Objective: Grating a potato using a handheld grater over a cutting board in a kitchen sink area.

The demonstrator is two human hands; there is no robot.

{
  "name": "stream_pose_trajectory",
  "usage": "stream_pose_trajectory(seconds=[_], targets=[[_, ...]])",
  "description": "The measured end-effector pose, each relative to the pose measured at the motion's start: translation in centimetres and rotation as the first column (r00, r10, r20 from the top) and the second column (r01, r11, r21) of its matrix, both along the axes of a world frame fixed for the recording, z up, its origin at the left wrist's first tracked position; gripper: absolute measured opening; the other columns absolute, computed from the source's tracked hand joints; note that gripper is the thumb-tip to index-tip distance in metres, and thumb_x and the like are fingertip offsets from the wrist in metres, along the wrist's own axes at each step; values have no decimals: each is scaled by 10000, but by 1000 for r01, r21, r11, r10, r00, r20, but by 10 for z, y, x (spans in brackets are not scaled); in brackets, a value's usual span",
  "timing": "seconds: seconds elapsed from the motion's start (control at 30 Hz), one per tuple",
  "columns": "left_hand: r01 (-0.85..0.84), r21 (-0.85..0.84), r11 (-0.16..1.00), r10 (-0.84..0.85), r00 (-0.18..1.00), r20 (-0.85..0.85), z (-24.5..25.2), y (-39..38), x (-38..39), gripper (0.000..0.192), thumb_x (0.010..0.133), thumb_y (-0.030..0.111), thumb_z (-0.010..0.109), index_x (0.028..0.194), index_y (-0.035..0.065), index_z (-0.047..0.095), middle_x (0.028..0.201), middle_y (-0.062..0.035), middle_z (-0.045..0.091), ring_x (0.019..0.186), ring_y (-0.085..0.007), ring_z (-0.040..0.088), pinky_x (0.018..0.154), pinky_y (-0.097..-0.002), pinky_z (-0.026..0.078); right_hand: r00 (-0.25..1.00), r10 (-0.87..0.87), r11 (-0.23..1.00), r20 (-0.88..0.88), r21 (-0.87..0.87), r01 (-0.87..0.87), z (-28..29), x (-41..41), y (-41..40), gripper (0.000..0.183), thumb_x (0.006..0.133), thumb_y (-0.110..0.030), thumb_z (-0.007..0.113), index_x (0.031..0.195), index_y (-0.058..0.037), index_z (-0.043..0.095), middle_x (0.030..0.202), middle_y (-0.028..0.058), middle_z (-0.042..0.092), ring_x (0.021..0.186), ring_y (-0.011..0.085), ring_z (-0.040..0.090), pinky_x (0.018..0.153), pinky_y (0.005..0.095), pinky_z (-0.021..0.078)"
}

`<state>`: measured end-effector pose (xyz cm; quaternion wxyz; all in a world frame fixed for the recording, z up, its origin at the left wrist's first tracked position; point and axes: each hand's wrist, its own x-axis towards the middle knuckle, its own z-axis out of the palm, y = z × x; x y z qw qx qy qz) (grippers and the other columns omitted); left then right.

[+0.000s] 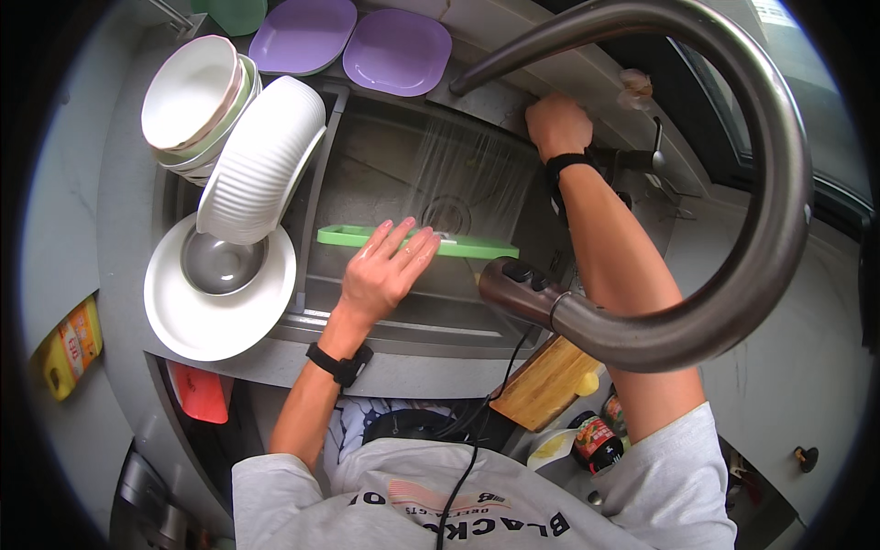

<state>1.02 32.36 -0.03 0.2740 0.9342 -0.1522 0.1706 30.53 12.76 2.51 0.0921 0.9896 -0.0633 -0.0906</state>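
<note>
My left hand (385,271) lies over a green plastic board (481,246), which shows almost edge-on above the basin of the steel sink (371,158). Its fingers reach across the upper edge; the thumb is hidden. Water falls in a fine spray behind the board, around the drain (445,214). At the sink's far right corner, my right hand (560,127) is curled beside the back ledge. Its fingertips are hidden, so what it touches cannot be seen. A dark metal fitting with a lever (625,159) stands just right of that wrist. The pull-down faucet head (519,289) hangs near the board's right end.
Stacked bowls (189,93), a ribbed white dish (265,161) and a white plate (220,330) bearing a steel bowl (223,261) stand left. Purple dishes (397,51) line the back. The curved spout (777,172) arches over my right arm. A wooden board (543,385) is below right.
</note>
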Motion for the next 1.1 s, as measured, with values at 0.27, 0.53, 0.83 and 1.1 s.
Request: stream_pose_trajectory(seconds=[0.27, 0.53, 0.83, 1.1], targets=[[-159, -251, 955, 140, 986, -94, 12, -27, -39, 423, 839, -7, 629, 1248, 55, 718, 1202, -65, 734, 1084, -253, 682, 955, -424, 500, 499, 866, 500, 38, -25, -866, 10, 2, -53, 202, 976, -185, 573, 1129, -71, 640, 877, 202, 711, 722, 415, 711, 660, 532, 578], [-117, -330, 937, 72, 986, -148, -6, -46, -96, 458, 795, -49, 632, 1235, 51, 708, 1214, -73, 744, 1091, -257, 696, 936, -438, 518, 937, 347, 936, 41, 38, -349, 10, -4, -15, 478, 1038, -416, 470, 1170, -37, 728, 1123, 262, 748, 947, 465, 733, 838, 544, 593], [-136, -308, 942, 78, 978, -193, -3, -50, -97, 411, 790, -34, 643, 1189, 43, 705, 1212, -72, 743, 1101, -257, 692, 923, -436, 521, 621, 784, 613, 13, -178, -770, 19, -6, -24, 406, 1040, -322, 516, 810, -83, 751, 808, 190, 757, 765, 386, 751, 650, 499, 590], [-201, -259, 945, 138, 960, -243, -6, -57, -92, 403, 791, -27, 658, 1186, 45, 701, 1194, -76, 739, 1091, -257, 689, 956, -420, 508, 281, 951, 296, 132, -110, -949, 25, 4, -55, 304, 1031, -320, 605, 862, -72, 658, 693, 151, 683, 644, 353, 694, 582, 476, 556]])
